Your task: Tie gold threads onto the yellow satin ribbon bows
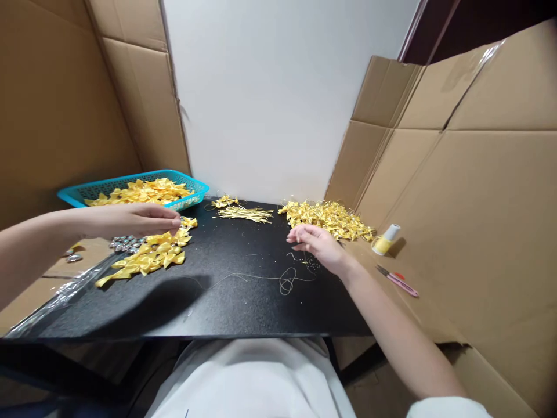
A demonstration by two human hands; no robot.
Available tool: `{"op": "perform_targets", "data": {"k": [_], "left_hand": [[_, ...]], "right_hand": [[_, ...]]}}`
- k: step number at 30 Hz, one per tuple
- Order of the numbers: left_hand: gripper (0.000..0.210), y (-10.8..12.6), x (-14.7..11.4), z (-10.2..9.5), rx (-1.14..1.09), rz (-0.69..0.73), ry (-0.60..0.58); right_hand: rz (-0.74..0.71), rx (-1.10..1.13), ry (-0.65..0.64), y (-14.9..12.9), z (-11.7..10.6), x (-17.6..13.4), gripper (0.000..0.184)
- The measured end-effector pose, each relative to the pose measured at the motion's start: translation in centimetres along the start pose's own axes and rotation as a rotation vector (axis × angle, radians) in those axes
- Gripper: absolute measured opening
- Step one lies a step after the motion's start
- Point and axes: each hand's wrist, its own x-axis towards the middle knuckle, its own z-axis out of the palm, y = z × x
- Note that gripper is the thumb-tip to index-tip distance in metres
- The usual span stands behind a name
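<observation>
My left hand (130,220) is over the left side of the black table, thumb and fingers pressed together just above loose yellow ribbon bows (150,258). Whatever its fingertips pinch is too small to make out. On the right, my right hand (317,244) hovers in front of a heap of yellow bows (328,217), its fingers also drawn together. A thin pale thread (261,276) lies across the table, looping below this hand. Whether the thread reaches the right fingertips cannot be seen. Silver domed buttons (126,244) sit partly behind the left hand.
A turquoise basket (200,188) of bows stands at the back left. Gold twist ties (246,214) and a few bows (225,201) lie by the wall. Pink-handled snips (398,281) and a yellow thread spool (385,241) are at right. Cardboard walls (487,191) flank the table (261,313).
</observation>
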Motion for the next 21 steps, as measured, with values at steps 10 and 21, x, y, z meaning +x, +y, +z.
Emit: {"op": "perform_targets", "data": {"k": [10, 21], "left_hand": [[0.054, 6.1, 2.4, -0.6, -0.022, 0.185, -0.269], [0.051, -2.5, 0.8, -2.2, 0.133, 0.006, -0.555]], "right_hand": [[-0.153, 0.084, -0.398, -1.2, 9.6, 3.6, 0.042], [-0.072, 0.046, -0.172, -3.4, 1.7, 2.7, 0.04]]}}
